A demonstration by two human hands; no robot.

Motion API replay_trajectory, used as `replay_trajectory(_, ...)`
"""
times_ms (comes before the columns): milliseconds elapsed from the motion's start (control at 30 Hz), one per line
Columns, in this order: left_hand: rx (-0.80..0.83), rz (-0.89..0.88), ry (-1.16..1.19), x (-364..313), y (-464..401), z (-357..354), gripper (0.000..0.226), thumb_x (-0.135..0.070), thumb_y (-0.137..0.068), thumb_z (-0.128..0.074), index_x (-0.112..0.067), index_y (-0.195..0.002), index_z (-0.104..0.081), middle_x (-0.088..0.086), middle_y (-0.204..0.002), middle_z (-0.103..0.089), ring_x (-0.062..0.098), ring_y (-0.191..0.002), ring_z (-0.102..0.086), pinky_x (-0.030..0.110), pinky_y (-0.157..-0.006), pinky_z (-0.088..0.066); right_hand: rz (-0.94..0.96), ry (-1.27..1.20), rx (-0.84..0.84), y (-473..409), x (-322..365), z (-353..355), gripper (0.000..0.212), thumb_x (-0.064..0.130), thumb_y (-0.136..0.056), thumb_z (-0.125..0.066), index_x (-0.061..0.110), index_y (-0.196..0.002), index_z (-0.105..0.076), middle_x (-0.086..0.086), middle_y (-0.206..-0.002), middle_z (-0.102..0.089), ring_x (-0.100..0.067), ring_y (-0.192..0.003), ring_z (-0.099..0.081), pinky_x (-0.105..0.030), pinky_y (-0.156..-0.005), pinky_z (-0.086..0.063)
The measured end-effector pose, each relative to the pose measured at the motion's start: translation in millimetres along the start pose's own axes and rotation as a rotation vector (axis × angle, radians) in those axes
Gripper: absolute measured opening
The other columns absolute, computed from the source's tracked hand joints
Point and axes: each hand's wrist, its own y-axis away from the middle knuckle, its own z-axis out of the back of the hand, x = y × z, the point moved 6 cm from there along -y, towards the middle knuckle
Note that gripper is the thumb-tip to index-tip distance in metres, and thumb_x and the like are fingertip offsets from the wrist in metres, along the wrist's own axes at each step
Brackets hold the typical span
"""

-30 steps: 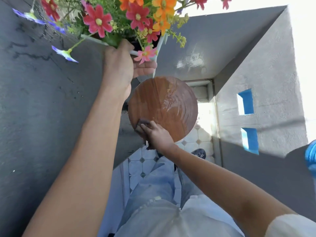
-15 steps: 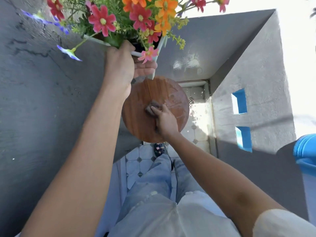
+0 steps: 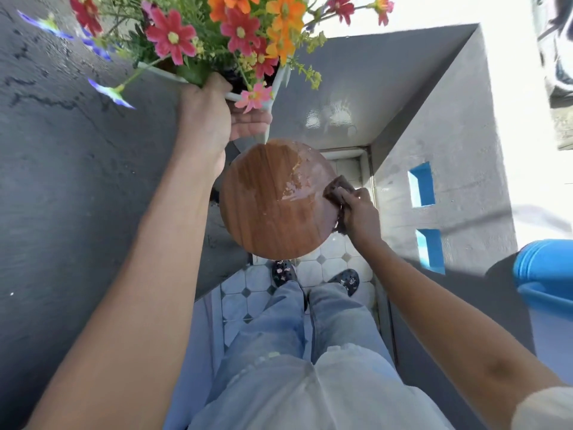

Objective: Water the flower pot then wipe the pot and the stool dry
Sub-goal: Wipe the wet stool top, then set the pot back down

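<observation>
Grey walls frame a half-dried stool: left hand grips the lifted pot, right hand clutches a cloth beside remaining wet streaks.

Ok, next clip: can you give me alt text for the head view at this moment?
Seen from above, the right hand presses a brown cloth against the right edge of a round wooden stool whose top shows a wet patch, while the left hand holds a white flower pot of colourful flowers lifted clear of the stool.
</observation>
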Motion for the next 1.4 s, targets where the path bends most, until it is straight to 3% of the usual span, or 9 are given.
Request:
replay_trajectory(167,-0.014,0.005,0.003,-5,1,0,0.038,-0.009,-0.095,-0.031,-0.004,-0.07,-0.059,0.005,-0.048,-0.067,0.018,-0.045,-0.067,0.025,-0.048,-0.056,0.257,0.056,-0.035,-4,51,0,0.039,0.015,-0.093,-0.053,0.024,-0.129,-0.065,-0.013,-0.113,-0.056,-0.031,-0.093,-0.061,-0.027,-0.076,-0.046)
replay_trajectory(433,-0.005,0.021,0.011,-4,-6,4,0.042,-0.013,-0.1,-0.03,-0.006,-0.071,-0.061,0.004,-0.05,-0.069,0.017,-0.049,-0.07,0.025,-0.049,-0.056,0.761,0.328,0.47,72,93,-115,0.055,0.007,-0.088,-0.063,0.027,-0.139,-0.055,-0.007,-0.117,-0.048,-0.029,-0.111,-0.052,-0.045,-0.073,-0.058)
replay_trajectory(600,-0.004,0.009,-0.005,-7,-10,9,0.042,-0.012,-0.099,-0.032,-0.006,-0.071,-0.062,0.005,-0.052,-0.069,0.018,-0.051,-0.07,0.025,-0.049,-0.056,0.459,0.193,0.227,-33,78,-47,0.044,0.02,-0.09,-0.065,0.025,-0.134,-0.06,0.002,-0.122,-0.058,-0.028,-0.115,-0.057,-0.027,-0.09,-0.053)
replay_trajectory(733,-0.007,0.008,0.012,-8,-10,11,0.042,-0.011,-0.098,-0.033,-0.005,-0.07,-0.063,0.007,-0.053,-0.068,0.02,-0.052,-0.07,0.026,-0.05,-0.056,0.123,0.014,0.031,-96,63,-4,0.037,0.032,-0.092,-0.058,0.019,-0.127,-0.063,0.015,-0.096,-0.061,-0.015,-0.097,-0.065,-0.013,-0.077,-0.054)
replay_trajectory(833,0.004,-0.003,-0.007,-9,-12,11,0.043,-0.01,-0.099,-0.033,-0.007,-0.07,-0.065,0.007,-0.054,-0.07,0.02,-0.052,-0.07,0.025,-0.049,-0.056,0.238,0.159,-0.008,-72,75,-16,0.049,0.013,-0.079,-0.069,0.023,-0.127,-0.064,-0.009,-0.11,-0.059,-0.026,-0.094,-0.059,-0.038,-0.081,-0.055)
replay_trajectory(933,0.009,0.0,0.018,-9,-16,14,0.04,-0.006,-0.095,-0.034,-0.005,-0.068,-0.062,0.008,-0.054,-0.069,0.02,-0.051,-0.07,0.025,-0.048,-0.055,0.385,0.161,0.009,-26,84,-47,0.041,0.01,-0.091,-0.057,0.02,-0.13,-0.064,-0.014,-0.127,-0.056,-0.034,-0.112,-0.055,-0.036,-0.088,-0.049)
replay_trajectory(1200,0.002,-0.001,0.019,-14,-21,17,0.04,-0.009,-0.098,-0.035,-0.004,-0.071,-0.064,0.008,-0.054,-0.07,0.02,-0.052,-0.071,0.025,-0.048,-0.055,0.904,0.385,0.471,43,122,-126,0.059,0.012,-0.087,-0.067,0.025,-0.142,-0.051,-0.007,-0.119,-0.048,-0.028,-0.108,-0.052,-0.041,-0.073,-0.058)
replay_trajectory(1300,0.0,-0.001,0.029,-16,-20,19,0.045,-0.009,-0.099,-0.032,-0.005,-0.068,-0.063,0.007,-0.053,-0.069,0.019,-0.051,-0.07,0.024,-0.048,-0.054,0.594,0.295,0.308,-44,136,-78,0.054,0.018,-0.085,-0.071,0.029,-0.136,-0.057,0.002,-0.112,-0.055,-0.024,-0.103,-0.061,-0.028,-0.072,-0.052)
replay_trajectory(1400,0.002,-0.004,0.044,-16,-20,21,0.044,-0.009,-0.099,-0.032,-0.005,-0.068,-0.062,0.007,-0.053,-0.069,0.019,-0.051,-0.07,0.024,-0.048,-0.054,0.326,0.206,0.168,-114,130,-44,0.085,0.015,-0.053,-0.089,0.032,-0.131,-0.06,-0.002,-0.111,-0.053,-0.027,-0.097,-0.06,-0.023,-0.066,-0.038)
